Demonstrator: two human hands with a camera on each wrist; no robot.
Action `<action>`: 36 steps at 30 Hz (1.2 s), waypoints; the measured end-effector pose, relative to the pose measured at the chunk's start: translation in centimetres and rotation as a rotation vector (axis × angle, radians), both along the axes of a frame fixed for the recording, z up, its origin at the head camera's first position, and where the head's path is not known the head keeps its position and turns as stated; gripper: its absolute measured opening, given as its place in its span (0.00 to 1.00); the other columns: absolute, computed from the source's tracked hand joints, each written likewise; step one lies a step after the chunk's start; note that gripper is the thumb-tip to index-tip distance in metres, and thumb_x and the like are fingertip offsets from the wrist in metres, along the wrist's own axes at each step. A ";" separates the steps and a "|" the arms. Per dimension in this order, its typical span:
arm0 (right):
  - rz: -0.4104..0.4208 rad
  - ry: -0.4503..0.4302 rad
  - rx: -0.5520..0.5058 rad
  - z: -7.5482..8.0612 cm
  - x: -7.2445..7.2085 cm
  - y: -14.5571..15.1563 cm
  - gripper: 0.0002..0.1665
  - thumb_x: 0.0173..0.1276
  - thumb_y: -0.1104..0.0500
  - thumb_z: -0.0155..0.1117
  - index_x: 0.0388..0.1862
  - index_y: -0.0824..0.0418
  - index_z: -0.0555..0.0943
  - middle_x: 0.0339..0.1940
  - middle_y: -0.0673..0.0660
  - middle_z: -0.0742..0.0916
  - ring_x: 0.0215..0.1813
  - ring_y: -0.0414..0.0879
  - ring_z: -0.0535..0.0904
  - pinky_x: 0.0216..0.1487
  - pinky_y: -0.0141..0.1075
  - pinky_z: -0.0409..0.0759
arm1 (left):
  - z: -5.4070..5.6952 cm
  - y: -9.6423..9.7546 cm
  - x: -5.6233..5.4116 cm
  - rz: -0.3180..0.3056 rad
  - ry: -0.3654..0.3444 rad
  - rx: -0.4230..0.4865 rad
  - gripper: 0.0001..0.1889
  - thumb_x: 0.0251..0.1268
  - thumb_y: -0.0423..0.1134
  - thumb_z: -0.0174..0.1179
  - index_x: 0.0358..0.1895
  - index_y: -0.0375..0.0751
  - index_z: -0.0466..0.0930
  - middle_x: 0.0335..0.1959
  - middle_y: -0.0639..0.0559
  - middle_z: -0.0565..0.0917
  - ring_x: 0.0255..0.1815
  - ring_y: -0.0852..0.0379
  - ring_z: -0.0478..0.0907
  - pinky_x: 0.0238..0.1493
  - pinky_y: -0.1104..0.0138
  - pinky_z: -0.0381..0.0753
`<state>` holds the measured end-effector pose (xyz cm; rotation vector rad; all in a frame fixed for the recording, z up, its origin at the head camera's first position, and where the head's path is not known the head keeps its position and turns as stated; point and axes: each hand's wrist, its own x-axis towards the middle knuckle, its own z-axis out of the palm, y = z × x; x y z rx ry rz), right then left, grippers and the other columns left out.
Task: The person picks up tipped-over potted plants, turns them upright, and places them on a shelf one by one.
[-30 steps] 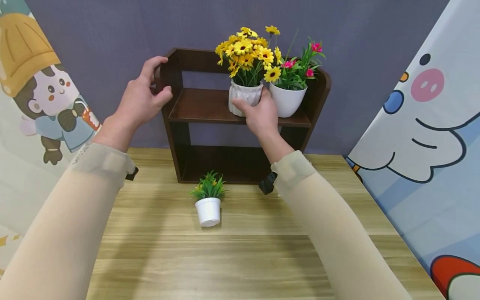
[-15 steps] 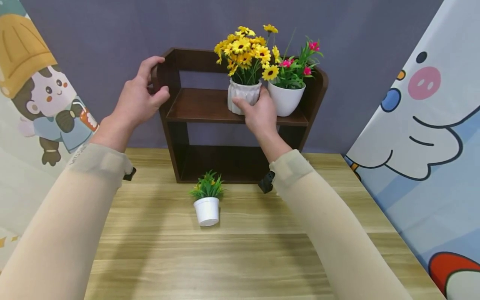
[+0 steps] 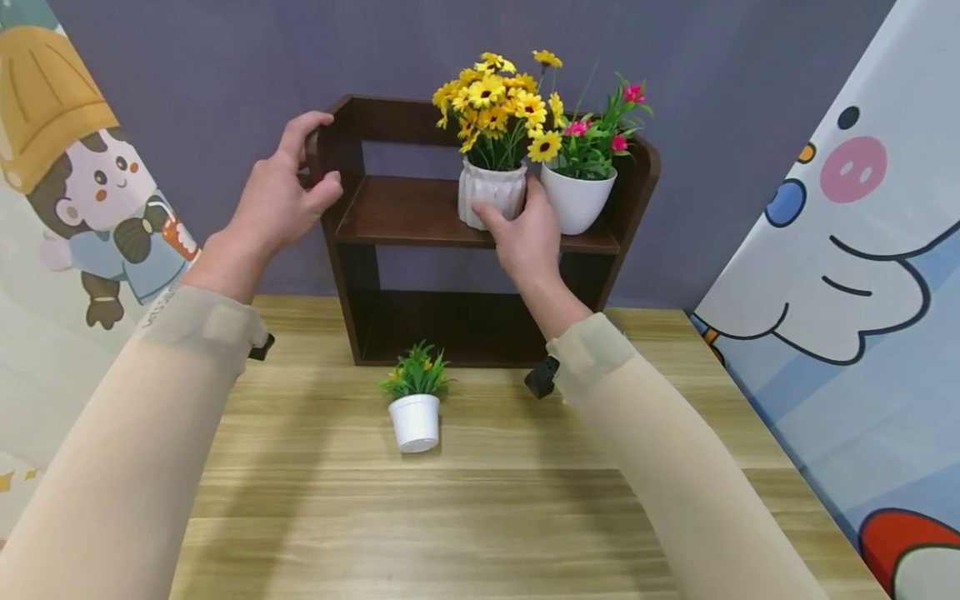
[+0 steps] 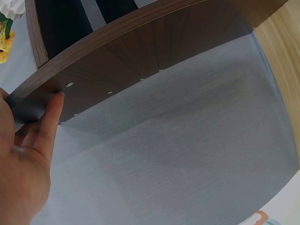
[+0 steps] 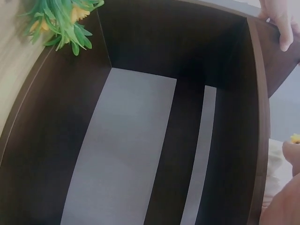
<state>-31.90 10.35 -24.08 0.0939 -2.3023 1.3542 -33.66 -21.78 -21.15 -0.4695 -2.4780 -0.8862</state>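
Observation:
In the head view, my left hand (image 3: pixel 273 196) grips the upper left side panel of a dark brown wooden shelf (image 3: pixel 420 208). One finger lies along the panel's outer face, beside a screw, in the left wrist view. My right hand (image 3: pixel 528 237) holds a ribbed whitish pot (image 3: pixel 491 192) of yellow daisy-like flowers (image 3: pixel 491 104) on the upper shelf. Its thumb lies across the pot's front and the fingers are at its right side, partly hidden. Right beside it stands a smooth white pot (image 3: pixel 577 200) with pink flowers and green leaves.
A small white pot (image 3: pixel 416 423) with a leafy plant (image 3: pixel 417 373) is on the wooden table (image 3: pixel 450 525) in front of the shelf. A grey wall (image 3: pixel 225 50) is behind. Cartoon-printed panels (image 3: pixel 817 275) flank both sides.
My right hand and forearm have shifted slightly right relative to the ribbed pot, so the thumb covers less of its front. The left hand keeps its place on the shelf.

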 end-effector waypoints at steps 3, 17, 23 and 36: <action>0.010 0.052 0.009 -0.4 0.6 0.0 0.39 0.75 0.45 0.76 0.77 0.58 0.73 0.71 0.56 0.84 0.70 0.49 0.81 0.71 0.47 0.81 | -0.1 0.0 -0.1 0.000 0.000 0.001 0.37 0.81 0.50 0.51 0.87 0.76 0.50 0.68 0.35 0.84 0.47 0.37 0.84 0.39 0.62 0.73; 0.161 0.032 -0.132 -2.2 5.8 1.5 0.49 0.73 0.47 0.79 0.84 0.60 0.68 0.81 0.57 0.78 0.80 0.46 0.76 0.81 0.42 0.74 | 0.0 0.1 -0.3 -0.016 0.005 0.016 0.37 0.81 0.50 0.52 0.87 0.75 0.51 0.70 0.36 0.84 0.53 0.37 0.85 0.40 0.65 0.73; 0.363 0.043 -0.116 -4.9 8.2 3.1 0.40 0.73 0.55 0.80 0.78 0.60 0.72 0.73 0.56 0.81 0.71 0.48 0.82 0.74 0.45 0.81 | 0.0 0.1 -0.1 -0.002 0.008 0.011 0.36 0.80 0.50 0.51 0.87 0.75 0.51 0.69 0.37 0.85 0.50 0.38 0.85 0.40 0.65 0.72; 0.638 -0.062 -0.082 -10.2 10.8 6.1 0.37 0.71 0.68 0.77 0.76 0.62 0.73 0.67 0.62 0.84 0.67 0.59 0.85 0.67 0.36 0.84 | 0.1 0.3 0.0 0.004 -0.012 0.006 0.37 0.81 0.50 0.50 0.87 0.76 0.48 0.64 0.37 0.84 0.55 0.37 0.84 0.41 0.60 0.72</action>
